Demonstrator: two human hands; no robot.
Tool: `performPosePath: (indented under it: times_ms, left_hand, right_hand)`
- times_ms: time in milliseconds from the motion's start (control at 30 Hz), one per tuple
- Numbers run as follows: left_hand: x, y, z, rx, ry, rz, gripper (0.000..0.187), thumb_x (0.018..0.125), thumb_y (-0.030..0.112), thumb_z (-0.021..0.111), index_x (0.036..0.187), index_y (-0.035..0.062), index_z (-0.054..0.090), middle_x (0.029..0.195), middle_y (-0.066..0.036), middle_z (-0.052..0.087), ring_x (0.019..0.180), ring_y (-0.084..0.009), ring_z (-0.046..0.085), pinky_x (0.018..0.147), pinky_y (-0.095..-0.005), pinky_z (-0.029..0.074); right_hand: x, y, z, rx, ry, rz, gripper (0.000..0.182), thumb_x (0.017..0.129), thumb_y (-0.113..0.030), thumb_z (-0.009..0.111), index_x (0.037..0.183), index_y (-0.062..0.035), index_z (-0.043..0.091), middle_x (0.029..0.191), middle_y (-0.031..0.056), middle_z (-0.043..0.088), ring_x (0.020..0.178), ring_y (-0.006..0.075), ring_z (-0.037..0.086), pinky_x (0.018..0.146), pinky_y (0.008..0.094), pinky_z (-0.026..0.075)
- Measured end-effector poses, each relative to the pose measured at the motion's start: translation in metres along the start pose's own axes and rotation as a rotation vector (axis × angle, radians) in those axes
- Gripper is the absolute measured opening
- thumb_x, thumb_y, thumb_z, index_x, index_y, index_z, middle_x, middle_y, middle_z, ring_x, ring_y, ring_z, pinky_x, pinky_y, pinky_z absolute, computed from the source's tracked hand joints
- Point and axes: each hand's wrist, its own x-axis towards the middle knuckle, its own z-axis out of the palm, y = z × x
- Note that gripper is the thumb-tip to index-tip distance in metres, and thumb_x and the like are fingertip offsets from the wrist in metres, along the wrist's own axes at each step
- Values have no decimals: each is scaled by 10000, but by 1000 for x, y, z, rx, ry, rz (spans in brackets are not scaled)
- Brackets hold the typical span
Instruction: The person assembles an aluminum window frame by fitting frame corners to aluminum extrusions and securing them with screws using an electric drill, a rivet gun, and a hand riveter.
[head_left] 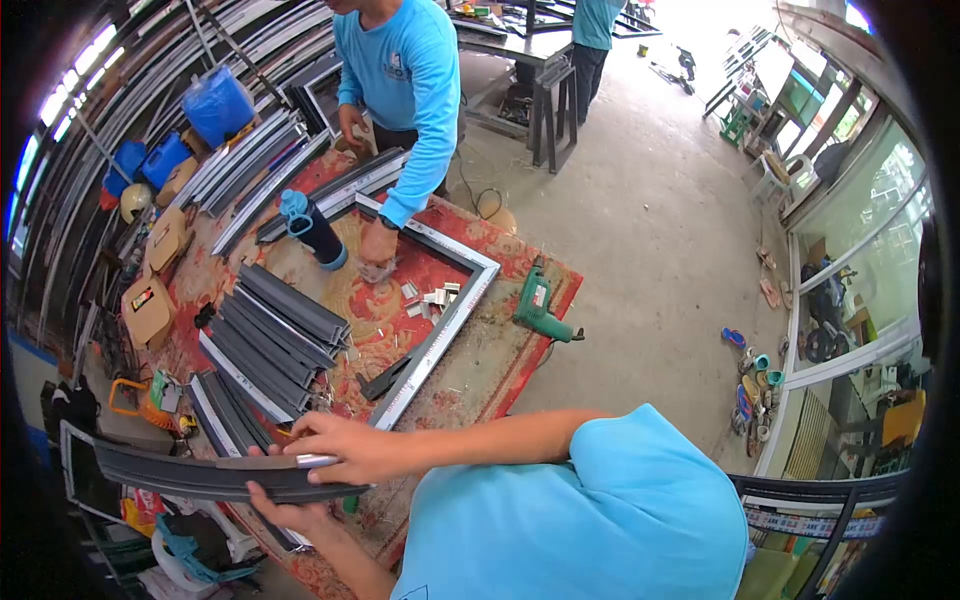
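A long dark grey metal profile [180, 476] lies across my left hand [292, 514], whose fingers grip it from below and behind. Above it, my right hand [345, 447] rests along the top of the profile. Between its fingers is a slim silver object, pen-like [317, 461], with its tip hidden. A short grey-brown strip [248, 463] lies flat along the profile beside my right fingers. Just beyond my hands, several dark grey profiles [265, 345] lie side by side on the red-patterned worktable [480, 375].
A silver-edged frame [440, 335] lies on the table, near a green power drill [542, 305], small white pieces [436, 298] and a dark bottle [315, 232]. Across the table, a co-worker in a blue shirt [415, 90] reaches down. Slippers [760, 385] lie on the floor at right.
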Motion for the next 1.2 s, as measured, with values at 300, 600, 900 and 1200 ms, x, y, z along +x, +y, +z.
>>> performPosePath:
  times_ms: [300, 600, 900, 1200]
  left_hand:
    - [76, 67, -64, 142, 482, 183, 497, 871, 430, 579, 1122, 2, 604, 1073, -114, 612, 1008, -244, 590, 918, -416, 468]
    - [100, 50, -57, -348, 431, 54, 415, 874, 393, 549, 1106, 57, 476, 970, -110, 608, 877, -234, 646, 778, -359, 546]
    - [86, 58, -32, -261, 507, 67, 419, 879, 335, 560, 1088, -25, 509, 982, -148, 608, 899, -269, 636, 826, -367, 552]
    - [73, 32, -15, -120, 479, 44, 368, 858, 322, 557, 1023, -4, 510, 946, -149, 607, 865, -260, 633, 774, -360, 552]
  right_hand:
    - [-66, -19, -57, -136, -182, 453, 475, 950, -281, 595, 1370, -74, 515, 1027, 212, 669, 955, 369, 660, 807, 441, 506]
    - [-52, -67, -47, 97, -191, 535, 451, 947, -80, 597, 1394, -67, 536, 1201, 144, 680, 986, 148, 639, 839, 292, 500]
    - [-47, -66, -37, 35, -244, 576, 392, 932, -96, 612, 1323, -63, 603, 1098, 183, 711, 924, 182, 698, 821, 313, 518]
    - [-35, -51, -23, 65, -201, 494, 406, 942, -114, 595, 1338, -31, 577, 866, 187, 681, 689, 193, 628, 667, 358, 490]
